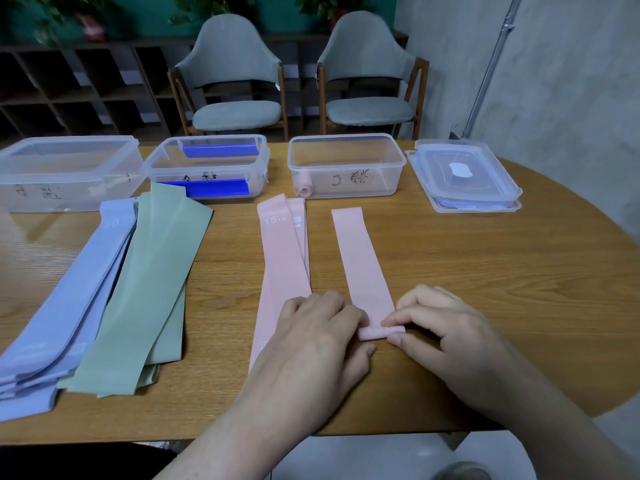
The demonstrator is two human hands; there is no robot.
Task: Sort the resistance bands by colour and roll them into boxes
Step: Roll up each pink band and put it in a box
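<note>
Head view, looking down at a wooden surface (450, 258). Left hand (323, 336) and right hand (440, 332) side by side at the near edge, both pinching the rolled near end of a pink band (363, 261): left fingers curled over the roll's left end, right thumb and forefinger closed on its right end. Small tight roll between the two hands, resting on the surface; rest of the band flat, stretching straight away from the hands. Just left of that band, partly under the left hand, two more pink bands (282, 268) overlapping, the top one marked "15 LB". Farther left of the left hand, a fan of green bands (152, 289), and beyond them a stack of lilac bands (65, 306), reaching the near left edge.

Far beyond the hands, a row of clear plastic boxes: an open box (346, 168) straight ahead with a pink roll (304, 190) in its left front corner and handwriting on its wall; to its left a box with blue clips (207, 168); farthest left a lidded box (65, 174). Ahead and right of the right hand, stacked lids (464, 178). Behind the surface, two grey chairs (239, 77).
</note>
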